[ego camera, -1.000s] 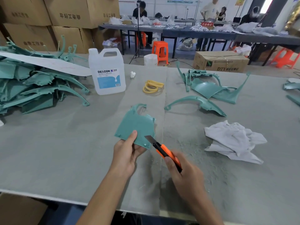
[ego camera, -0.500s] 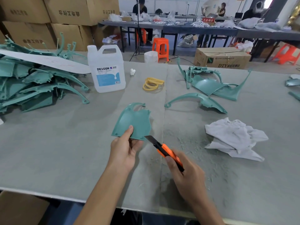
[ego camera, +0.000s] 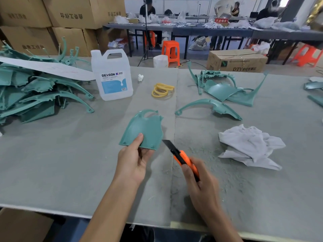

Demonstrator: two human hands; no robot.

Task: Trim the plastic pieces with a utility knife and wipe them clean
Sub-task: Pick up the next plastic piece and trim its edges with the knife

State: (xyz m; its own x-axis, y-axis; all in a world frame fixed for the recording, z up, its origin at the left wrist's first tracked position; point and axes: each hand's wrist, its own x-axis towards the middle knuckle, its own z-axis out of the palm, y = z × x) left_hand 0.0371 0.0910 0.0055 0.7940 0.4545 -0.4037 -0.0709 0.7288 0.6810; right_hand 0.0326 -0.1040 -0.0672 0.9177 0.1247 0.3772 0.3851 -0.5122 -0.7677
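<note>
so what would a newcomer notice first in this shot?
The orange utility knife gripped in the right hand, blade out and pointing at the lower right corner of the teal plastic piece, which the left hand pinches at centre. After that, the heap of teal parts at far left beside the white DEXCON jug, and the crumpled white rag lying on the right.
</note>
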